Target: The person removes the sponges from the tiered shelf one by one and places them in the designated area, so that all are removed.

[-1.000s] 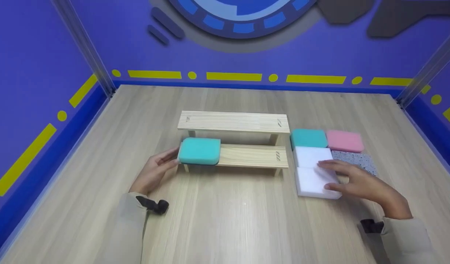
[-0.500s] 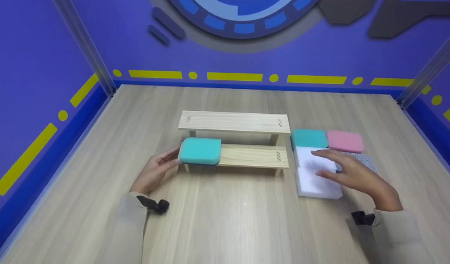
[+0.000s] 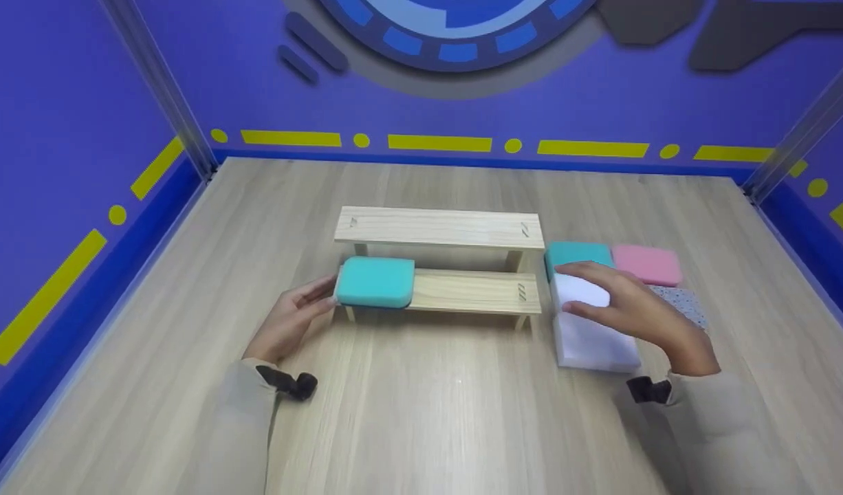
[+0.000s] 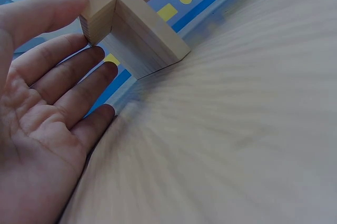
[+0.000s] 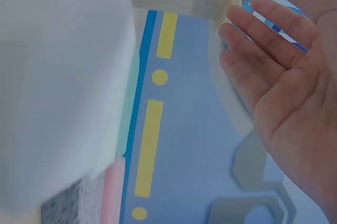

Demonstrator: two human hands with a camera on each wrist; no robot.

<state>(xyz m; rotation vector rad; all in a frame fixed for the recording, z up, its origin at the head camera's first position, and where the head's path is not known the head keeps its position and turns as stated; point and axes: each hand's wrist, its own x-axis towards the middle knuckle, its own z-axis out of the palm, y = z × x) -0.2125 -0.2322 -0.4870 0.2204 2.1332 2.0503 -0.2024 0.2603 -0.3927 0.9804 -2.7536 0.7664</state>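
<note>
A teal sponge with a darker underside lies on the left end of the lower wooden shelf. My left hand touches that shelf's end with relaxed fingers. In the left wrist view, the thumb meets the shelf board's corner, the other fingers extended beside it. My right hand hovers over two white sponges, thumb and fingers spread, nothing between them. The right wrist view shows a white sponge large and blurred, apart from the open palm.
Behind stands a higher wooden shelf. A second teal sponge, a pink sponge and a speckled grey sponge sit on the table beside the white pair. Blue panels enclose the back and sides.
My right hand has moved left and away from me over the white sponges, now overlapping the rear one and the teal sponge's edge. The left hand and shelf sponge have stayed put.
</note>
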